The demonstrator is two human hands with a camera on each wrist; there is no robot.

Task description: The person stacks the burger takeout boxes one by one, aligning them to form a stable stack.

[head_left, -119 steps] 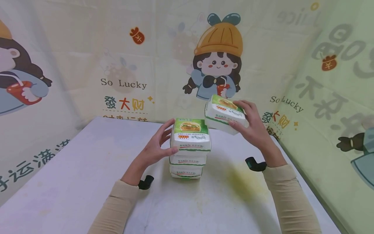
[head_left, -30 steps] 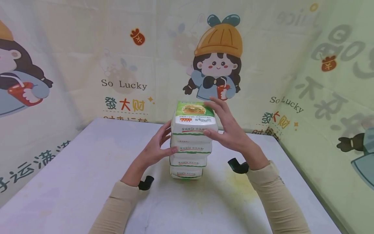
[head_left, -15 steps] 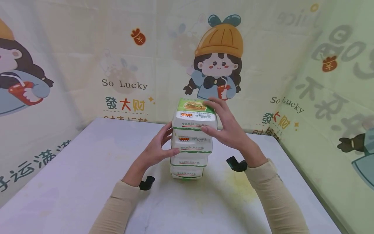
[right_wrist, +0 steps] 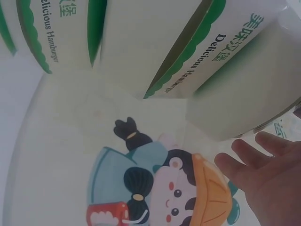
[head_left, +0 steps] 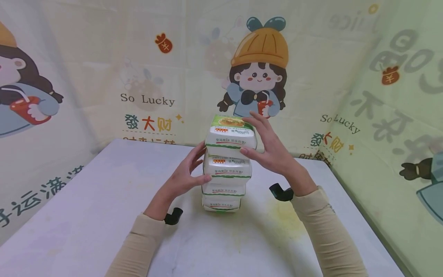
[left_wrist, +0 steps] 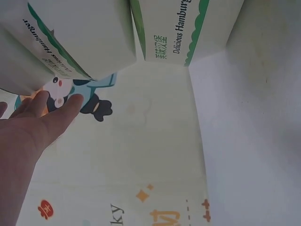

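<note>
In the head view a stack of several white-and-green hamburger boxes stands on the white table (head_left: 114, 215). My right hand (head_left: 277, 154) holds the top hamburger box (head_left: 226, 141) at its right side, thumb on the front, fingers at the upper right edge. Just below, the second hamburger box (head_left: 230, 171) is held at its left side by my left hand (head_left: 180, 179), thumb on its front corner and fingers behind. The lower boxes (head_left: 225, 190) are untouched. Both wrist views show box sides up close, with fingers (left_wrist: 66, 115) and fingers (right_wrist: 244, 157) near the box faces.
A printed cloth backdrop (head_left: 197, 77) with cartoon figures rises behind the table and along both sides. Black curved pieces (head_left: 174, 216) sit at both wrists. A yellowish stain (head_left: 285, 215) marks the tabletop to the right of the stack.
Over four seconds, my right hand has brought a box from the right onto the stack. In the last second that top box has shifted slightly backward, baring more of the second box; the left hand stays put.
</note>
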